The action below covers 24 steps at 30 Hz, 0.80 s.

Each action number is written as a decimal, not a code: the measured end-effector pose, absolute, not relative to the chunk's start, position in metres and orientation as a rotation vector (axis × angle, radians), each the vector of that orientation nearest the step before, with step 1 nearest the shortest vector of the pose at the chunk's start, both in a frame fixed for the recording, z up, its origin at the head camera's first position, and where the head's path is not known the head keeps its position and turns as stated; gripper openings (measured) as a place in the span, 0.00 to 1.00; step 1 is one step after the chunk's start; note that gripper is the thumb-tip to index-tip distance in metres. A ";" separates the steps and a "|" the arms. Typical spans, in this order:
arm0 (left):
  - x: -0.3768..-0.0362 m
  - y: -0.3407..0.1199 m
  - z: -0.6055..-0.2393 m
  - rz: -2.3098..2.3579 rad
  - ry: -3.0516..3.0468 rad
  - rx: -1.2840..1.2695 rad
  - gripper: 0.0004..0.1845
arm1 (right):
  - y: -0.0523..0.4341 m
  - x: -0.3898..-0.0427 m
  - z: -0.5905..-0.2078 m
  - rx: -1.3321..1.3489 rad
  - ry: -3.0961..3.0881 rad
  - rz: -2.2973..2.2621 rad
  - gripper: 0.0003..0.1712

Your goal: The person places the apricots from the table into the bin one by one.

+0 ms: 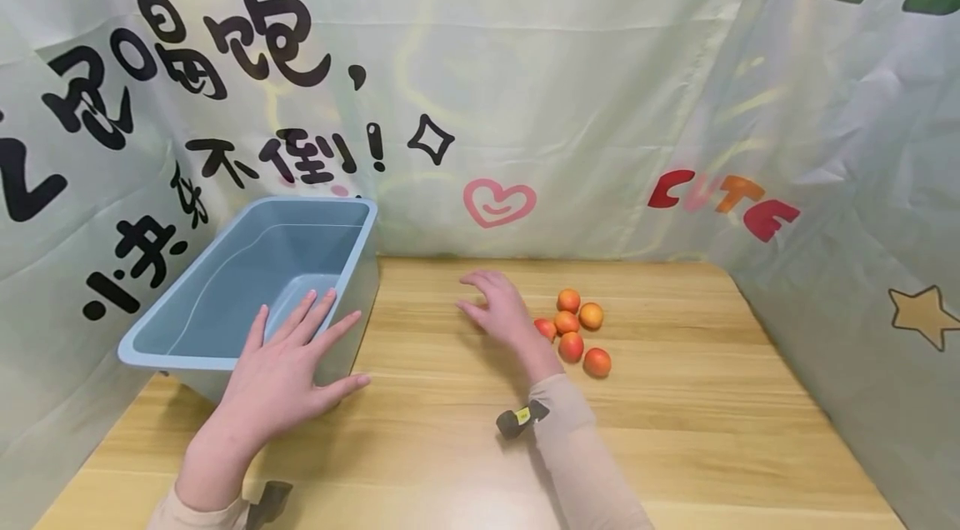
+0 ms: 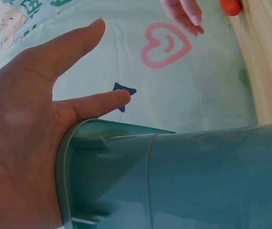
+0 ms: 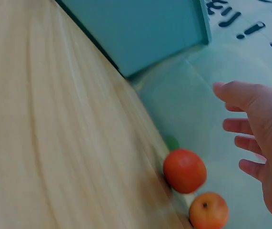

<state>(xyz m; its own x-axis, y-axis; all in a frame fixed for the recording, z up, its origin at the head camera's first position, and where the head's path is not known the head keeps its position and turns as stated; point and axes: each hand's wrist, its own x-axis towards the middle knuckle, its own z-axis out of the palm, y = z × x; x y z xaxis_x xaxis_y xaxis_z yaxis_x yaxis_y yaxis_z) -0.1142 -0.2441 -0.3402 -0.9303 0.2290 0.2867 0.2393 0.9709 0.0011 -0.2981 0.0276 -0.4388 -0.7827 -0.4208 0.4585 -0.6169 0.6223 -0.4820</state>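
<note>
My left hand lies over the near right corner of a blue-grey plastic bin, fingers spread and straight. In the left wrist view the palm is against the bin's rim, with the thumb out to the side. My right hand hovers over the table between the bin and a cluster of fruits. Its fingers are loosely bent with nothing held, as the right wrist view also shows. Several small round orange-red fruits, apricot-like, lie close together just right of that hand; the wrist partly covers one.
The wooden table ends at a pale printed cloth hanging behind and on both sides. The bin stands at the table's left, close to the cloth. A dark strap device sits on the right wrist.
</note>
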 end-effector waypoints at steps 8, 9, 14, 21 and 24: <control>-0.114 -0.244 -0.341 -0.057 -2.830 -0.340 0.42 | 0.045 -0.306 -0.446 0.814 -2.695 0.875 0.24; -0.114 -0.244 -0.341 -0.055 -2.830 -0.340 0.42 | 0.046 -0.306 -0.447 0.810 -2.717 0.880 0.25; -0.115 -0.244 -0.342 -0.047 -2.835 -0.337 0.42 | 0.052 -0.306 -0.449 0.803 -2.827 0.855 0.28; -0.115 -0.244 -0.342 -0.050 -2.834 -0.334 0.42 | 0.053 -0.307 -0.450 0.836 -2.870 0.783 0.29; -0.115 -0.244 -0.341 -0.050 -2.832 -0.333 0.42 | 0.053 -0.308 -0.451 0.841 -2.887 0.773 0.28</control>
<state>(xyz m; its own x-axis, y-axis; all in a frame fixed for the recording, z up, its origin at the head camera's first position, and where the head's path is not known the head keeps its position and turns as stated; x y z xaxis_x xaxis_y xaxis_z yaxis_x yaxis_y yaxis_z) -0.1146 -0.2437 -0.3413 -0.9316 0.2223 0.2875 0.2324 0.9726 0.0009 -0.3077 0.0527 -0.4507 -0.8526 -0.4946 0.1689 -0.5128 0.7293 -0.4530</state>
